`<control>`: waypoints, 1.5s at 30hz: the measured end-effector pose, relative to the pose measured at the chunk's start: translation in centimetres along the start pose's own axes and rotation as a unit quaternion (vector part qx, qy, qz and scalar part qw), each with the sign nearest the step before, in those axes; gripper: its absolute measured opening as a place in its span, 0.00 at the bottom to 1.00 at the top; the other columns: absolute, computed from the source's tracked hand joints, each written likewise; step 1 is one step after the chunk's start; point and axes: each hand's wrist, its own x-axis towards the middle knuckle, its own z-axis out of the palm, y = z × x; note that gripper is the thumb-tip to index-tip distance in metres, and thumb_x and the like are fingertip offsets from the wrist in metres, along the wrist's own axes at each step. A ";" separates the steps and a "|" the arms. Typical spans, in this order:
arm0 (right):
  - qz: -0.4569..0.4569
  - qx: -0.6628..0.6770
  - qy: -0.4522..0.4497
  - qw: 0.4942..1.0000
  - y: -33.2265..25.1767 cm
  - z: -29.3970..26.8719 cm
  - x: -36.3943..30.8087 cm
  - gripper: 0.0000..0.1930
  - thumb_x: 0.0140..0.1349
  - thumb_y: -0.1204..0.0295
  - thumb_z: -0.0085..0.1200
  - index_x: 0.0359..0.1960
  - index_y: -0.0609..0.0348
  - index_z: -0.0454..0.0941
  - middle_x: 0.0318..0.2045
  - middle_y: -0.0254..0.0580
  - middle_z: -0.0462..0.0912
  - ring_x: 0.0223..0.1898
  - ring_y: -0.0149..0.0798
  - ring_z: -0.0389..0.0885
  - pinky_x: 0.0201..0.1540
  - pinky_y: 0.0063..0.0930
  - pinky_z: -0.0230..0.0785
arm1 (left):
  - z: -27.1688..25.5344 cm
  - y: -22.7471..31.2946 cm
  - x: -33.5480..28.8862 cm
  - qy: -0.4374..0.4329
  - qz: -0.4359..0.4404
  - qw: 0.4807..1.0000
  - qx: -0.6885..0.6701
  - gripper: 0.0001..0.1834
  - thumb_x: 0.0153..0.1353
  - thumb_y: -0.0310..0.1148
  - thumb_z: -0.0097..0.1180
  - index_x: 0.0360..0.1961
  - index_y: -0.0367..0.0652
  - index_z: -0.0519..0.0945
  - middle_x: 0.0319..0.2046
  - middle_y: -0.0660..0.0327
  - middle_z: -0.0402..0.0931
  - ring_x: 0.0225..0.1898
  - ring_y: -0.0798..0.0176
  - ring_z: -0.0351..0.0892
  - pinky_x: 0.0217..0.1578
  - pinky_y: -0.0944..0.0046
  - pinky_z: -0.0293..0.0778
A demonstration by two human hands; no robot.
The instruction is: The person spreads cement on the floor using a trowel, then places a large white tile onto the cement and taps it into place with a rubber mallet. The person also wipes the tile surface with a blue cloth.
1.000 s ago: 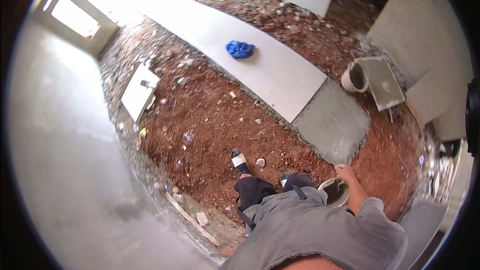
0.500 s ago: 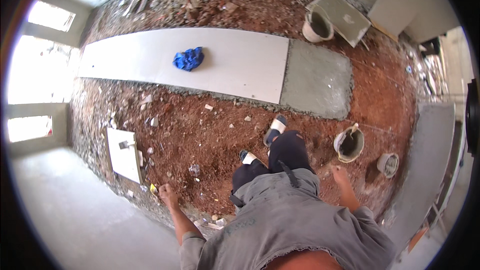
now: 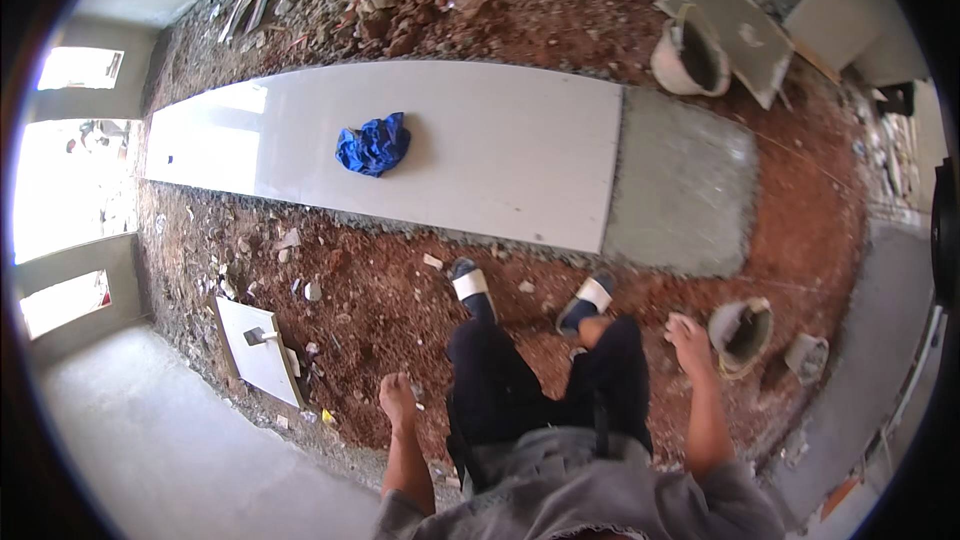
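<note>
My left hand (image 3: 397, 400) hangs above the red soil, its fingers curled into a loose fist with nothing seen in it. To the right, my right hand (image 3: 688, 340) is held out beside a mortar bucket (image 3: 722, 325), fingers loosely apart and holding nothing. Both feet stand on the soil along the near side of a long, glossy white slab (image 3: 490, 155). A crumpled blue cloth (image 3: 372, 145) lies on top of this slab. Grey mortar (image 3: 685, 190) forms a flat bed at the slab's right end.
A smaller pail (image 3: 805, 360) stands right of the bucket. Another bucket (image 3: 675, 65) tilts against a grey panel (image 3: 725, 20) at the back right. At the left, a trowel (image 3: 258, 336) rests on a white board (image 3: 262, 370). Rubble (image 3: 400, 10) covers the far ground.
I have moved toward the slab, and my feet are now farther apart beside it. My left hand has come inward; my right hand has risen and its fingers have loosened.
</note>
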 end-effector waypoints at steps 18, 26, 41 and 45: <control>0.083 -0.230 0.104 0.964 18.7 20.8 18.3 0.15 0.64 0.62 0.51 0.43 0.61 0.79 0.39 0.48 0.83 0.39 0.49 0.83 0.41 0.33 0.74 | 34.4 13.7 63.1 0.250 0.300 0.885 0.254 0.20 0.57 0.40 0.57 0.50 0.47 0.79 0.57 0.61 0.71 0.58 0.56 0.69 0.56 0.51 0.62; 0.034 -0.279 0.079 0.956 12.5 23.4 19.3 0.13 0.61 0.63 0.52 0.40 0.60 0.79 0.36 0.47 0.82 0.38 0.49 0.83 0.41 0.34 0.74 | 23.8 14.2 65.1 0.517 0.361 0.776 -0.036 0.15 0.63 0.34 0.51 0.49 0.47 0.81 0.55 0.57 0.76 0.57 0.54 0.73 0.58 0.54 0.63; -0.069 -0.298 0.059 0.950 5.6 21.1 16.1 0.10 0.57 0.65 0.55 0.34 0.58 0.80 0.32 0.47 0.81 0.38 0.50 0.82 0.41 0.37 0.74 | 44.3 37.4 46.1 0.052 0.595 0.797 -0.092 0.13 0.60 0.26 0.53 0.46 0.43 0.82 0.34 0.53 0.79 0.34 0.53 0.79 0.37 0.59 0.76; -0.035 -0.190 0.079 0.978 12.3 18.1 17.1 0.12 0.58 0.64 0.55 0.33 0.62 0.79 0.30 0.49 0.80 0.37 0.51 0.81 0.42 0.38 0.73 | 56.7 42.5 39.6 0.003 0.650 0.759 -0.031 0.10 0.59 0.32 0.54 0.41 0.47 0.83 0.36 0.58 0.77 0.38 0.52 0.78 0.40 0.53 0.74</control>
